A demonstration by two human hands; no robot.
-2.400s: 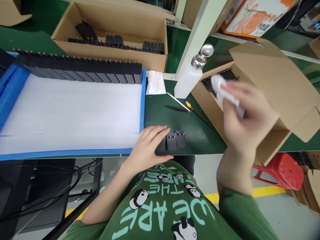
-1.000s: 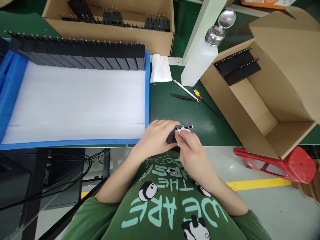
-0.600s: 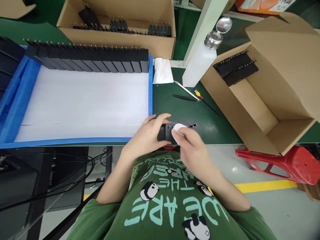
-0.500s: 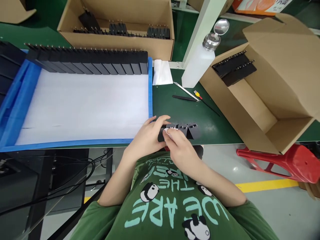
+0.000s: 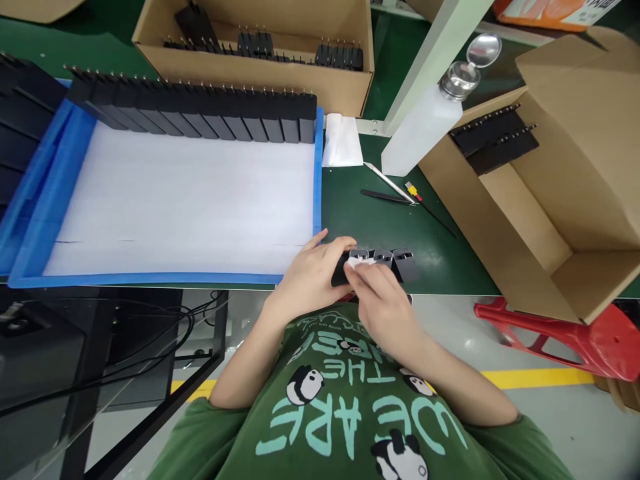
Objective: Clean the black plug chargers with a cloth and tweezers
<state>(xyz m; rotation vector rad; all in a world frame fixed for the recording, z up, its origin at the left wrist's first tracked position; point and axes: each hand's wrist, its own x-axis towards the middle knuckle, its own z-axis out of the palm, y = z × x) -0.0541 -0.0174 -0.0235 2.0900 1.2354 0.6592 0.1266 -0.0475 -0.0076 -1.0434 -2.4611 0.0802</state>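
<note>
Near the bench's front edge, my left hand is closed around the left end of a small black block-shaped part. A white wiping cloth is pinched in the fingertips of my right hand, pressed on or just over the top of that part. To the right of it, similar black parts with shiny grey faces stand in a row, touching or nearly so. My fingers hide much of the held part and the cloth.
A blue-edged white tray lies left, a row of black pinned blocks along its back. Behind are a cardboard box, folded white cloth, pump bottle, craft knife, tweezers and cable. An open box stands right.
The whole view has shifted, so the bench and hands appear farther right. My left hand stays on the black part; the right hand with the cloth has moved only slightly over it.
</note>
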